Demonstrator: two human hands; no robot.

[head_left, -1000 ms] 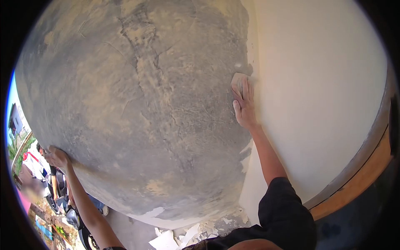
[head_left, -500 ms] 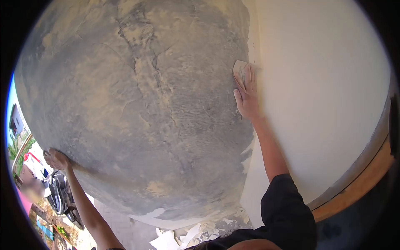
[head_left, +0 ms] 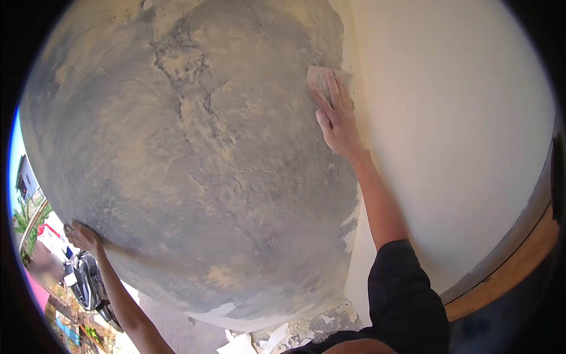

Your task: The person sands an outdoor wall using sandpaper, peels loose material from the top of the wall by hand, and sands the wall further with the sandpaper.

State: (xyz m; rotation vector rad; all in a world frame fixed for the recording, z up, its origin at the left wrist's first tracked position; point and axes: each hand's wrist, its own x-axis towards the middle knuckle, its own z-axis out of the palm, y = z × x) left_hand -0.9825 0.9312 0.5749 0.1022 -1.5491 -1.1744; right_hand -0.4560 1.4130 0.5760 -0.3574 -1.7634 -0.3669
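A rough grey wall with pale dusty patches and an irregular crack-like ridge stands in front of me. High on its right side, my right hand presses a pale sandpaper sheet against the surface, its fingers extended over it. The sheet's upper edge shows beyond the fingertips; the rest lies under the hand. At the wall's far left edge is my left hand, its fingers curled round that edge. The fingertips there are partly hidden.
A smooth cream wall meets the grey one at the right. Peeled white flakes lie at the wall's foot. A motorcycle stands outside on the left, near a blurred person. An orange-brown curved edge runs along the lower right.
My right hand has moved up and slightly left along the grey wall with the sandpaper. The view has shifted a little; my left hand stays at the wall's edge.
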